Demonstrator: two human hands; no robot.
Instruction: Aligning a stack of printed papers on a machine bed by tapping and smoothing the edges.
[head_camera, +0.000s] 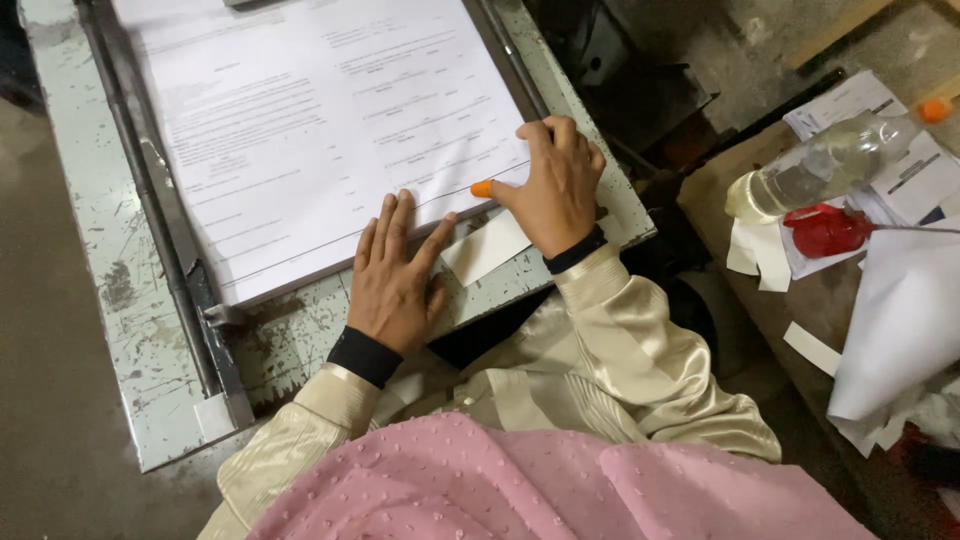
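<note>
head view: left hand (392, 278) lies flat, fingers spread, pressing the stack of printed sheets (320, 130) on the worn metal table (110, 280); right hand (556, 187), orange-capped thumb, curls over its near edge. paper looks light, floppy, best pinched at that edge.

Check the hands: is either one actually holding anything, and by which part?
Nothing is gripped. The left hand lies flat on the near edge of the paper stack; the right hand, orange cap on its thumb, presses the same edge.
</note>
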